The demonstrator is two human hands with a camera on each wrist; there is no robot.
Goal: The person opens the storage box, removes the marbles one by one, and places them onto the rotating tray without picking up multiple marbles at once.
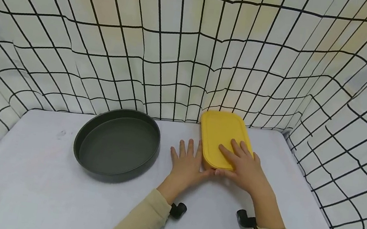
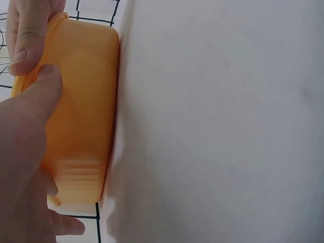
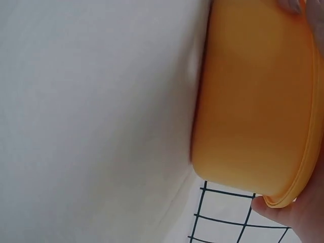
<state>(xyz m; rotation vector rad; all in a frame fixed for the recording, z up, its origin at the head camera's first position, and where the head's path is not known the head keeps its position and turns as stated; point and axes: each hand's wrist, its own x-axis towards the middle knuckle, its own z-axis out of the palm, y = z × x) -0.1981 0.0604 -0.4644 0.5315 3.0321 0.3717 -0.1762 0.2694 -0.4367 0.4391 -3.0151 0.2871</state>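
Observation:
A yellow plastic food container (image 1: pixel 220 131) with its lid on stands on the white table at the right of centre. My left hand (image 1: pixel 186 168) is at its near left corner, fingers spread and fairly straight. In the left wrist view the left thumb touches the container's orange-yellow side wall (image 2: pixel 86 106) just below the rim. Across the lid's near right part lies my right hand (image 1: pixel 247 170), fingers spread, its thumb at the front edge close to the left thumb. The right wrist view shows the container wall (image 3: pixel 253 106) and a finger beside the rim.
A round dark grey pan (image 1: pixel 113 144) sits on the table (image 1: pixel 39 180) left of the hands. Black wire grid (image 1: pixel 164 50) over white cloth rises behind the table and at both sides. The container stands near the back edge.

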